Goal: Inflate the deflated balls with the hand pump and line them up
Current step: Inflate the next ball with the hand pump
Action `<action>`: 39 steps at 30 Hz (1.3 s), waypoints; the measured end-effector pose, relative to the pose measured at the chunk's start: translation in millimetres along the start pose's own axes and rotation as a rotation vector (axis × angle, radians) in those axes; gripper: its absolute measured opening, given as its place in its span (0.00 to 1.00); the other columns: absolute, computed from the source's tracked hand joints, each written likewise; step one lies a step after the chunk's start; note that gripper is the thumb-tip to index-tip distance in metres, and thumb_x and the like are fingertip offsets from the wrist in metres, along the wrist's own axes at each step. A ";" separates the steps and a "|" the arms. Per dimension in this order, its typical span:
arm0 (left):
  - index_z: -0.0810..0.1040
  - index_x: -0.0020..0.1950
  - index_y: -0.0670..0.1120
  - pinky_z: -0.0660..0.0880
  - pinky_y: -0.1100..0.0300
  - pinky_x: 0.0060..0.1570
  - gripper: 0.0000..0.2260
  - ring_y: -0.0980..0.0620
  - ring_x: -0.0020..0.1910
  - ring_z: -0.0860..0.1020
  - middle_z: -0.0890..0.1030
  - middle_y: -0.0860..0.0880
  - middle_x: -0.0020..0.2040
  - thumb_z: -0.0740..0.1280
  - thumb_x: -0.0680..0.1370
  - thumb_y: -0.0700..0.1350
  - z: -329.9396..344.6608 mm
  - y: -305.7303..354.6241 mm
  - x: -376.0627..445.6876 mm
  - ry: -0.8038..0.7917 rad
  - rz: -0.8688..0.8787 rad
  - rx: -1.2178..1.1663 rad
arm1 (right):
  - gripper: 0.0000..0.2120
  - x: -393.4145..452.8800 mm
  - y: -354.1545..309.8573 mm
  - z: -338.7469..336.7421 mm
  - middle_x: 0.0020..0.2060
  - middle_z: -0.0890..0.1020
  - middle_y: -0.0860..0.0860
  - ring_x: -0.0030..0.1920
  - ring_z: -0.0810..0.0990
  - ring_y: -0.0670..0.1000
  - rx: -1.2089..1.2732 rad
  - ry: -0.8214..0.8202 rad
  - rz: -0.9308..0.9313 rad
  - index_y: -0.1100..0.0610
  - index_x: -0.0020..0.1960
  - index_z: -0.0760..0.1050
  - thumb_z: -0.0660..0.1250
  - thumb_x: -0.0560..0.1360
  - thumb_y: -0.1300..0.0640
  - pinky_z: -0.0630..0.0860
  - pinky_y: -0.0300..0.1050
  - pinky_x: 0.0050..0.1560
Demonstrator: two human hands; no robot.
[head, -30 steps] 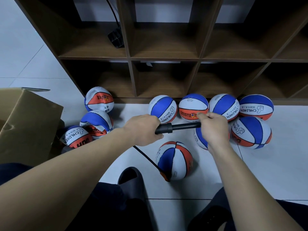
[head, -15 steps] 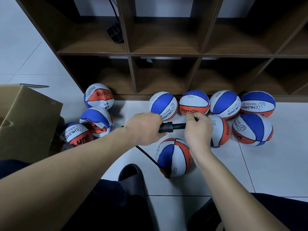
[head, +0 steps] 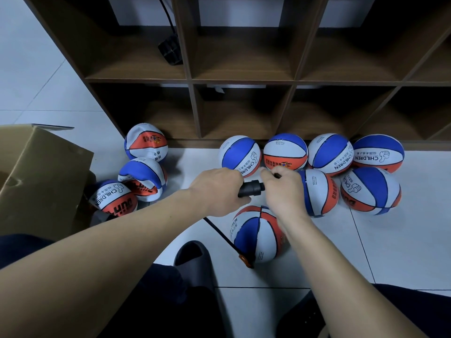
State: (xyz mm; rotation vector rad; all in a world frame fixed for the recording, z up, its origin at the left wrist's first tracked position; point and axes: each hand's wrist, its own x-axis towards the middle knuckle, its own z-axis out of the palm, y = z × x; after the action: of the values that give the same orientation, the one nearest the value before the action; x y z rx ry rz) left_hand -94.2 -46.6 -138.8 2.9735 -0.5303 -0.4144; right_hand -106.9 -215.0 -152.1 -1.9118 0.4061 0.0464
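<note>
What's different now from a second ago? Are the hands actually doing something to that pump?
The right hand has pushed the pump handle in toward the left hand, so the rod seen earlier is now hidden and the hands nearly meet: a compression stroke. The left hand still grips the black pump. The hose still runs to the ball on the floor. The other balls stayed put.

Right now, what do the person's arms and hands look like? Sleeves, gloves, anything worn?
Both forearms are bare up to the frame edge: no sleeves in view. The left hand and right hand wear no gloves, and no rings, watch or wristband show. No markings visible. Lower down, dark trousers and a dark slipper.
</note>
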 end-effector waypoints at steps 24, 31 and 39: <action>0.80 0.47 0.52 0.72 0.56 0.35 0.15 0.48 0.39 0.79 0.79 0.52 0.38 0.67 0.81 0.63 1.5 -14.3 1.6 -0.012 -0.026 -0.014 | 0.19 -0.1 0.4 0.3 0.30 0.72 0.50 0.33 0.69 0.50 -0.074 0.048 -0.052 0.58 0.38 0.72 0.65 0.85 0.50 0.67 0.48 0.34; 0.78 0.43 0.51 0.66 0.57 0.31 0.17 0.50 0.35 0.77 0.78 0.51 0.36 0.67 0.81 0.62 4.1 -3.4 0.3 -0.022 -0.017 -0.052 | 0.17 -5.5 -4.6 13.9 0.38 0.78 0.54 0.38 0.74 0.53 -0.129 -0.057 -0.068 0.61 0.45 0.76 0.64 0.86 0.50 0.71 0.49 0.38; 0.77 0.44 0.52 0.71 0.56 0.35 0.16 0.50 0.37 0.77 0.78 0.51 0.37 0.68 0.81 0.63 1.5 -9.6 2.1 -0.047 -0.009 -0.052 | 0.18 5.6 -1.8 -0.9 0.28 0.69 0.47 0.32 0.67 0.50 -0.034 -0.065 0.005 0.63 0.43 0.76 0.70 0.82 0.50 0.67 0.46 0.37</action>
State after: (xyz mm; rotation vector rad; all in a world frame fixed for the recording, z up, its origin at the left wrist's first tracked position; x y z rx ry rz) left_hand -89.6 -38.5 -142.1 2.9244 -0.5026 -0.4925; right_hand -101.3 -216.6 -151.4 -1.9373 0.3680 0.1194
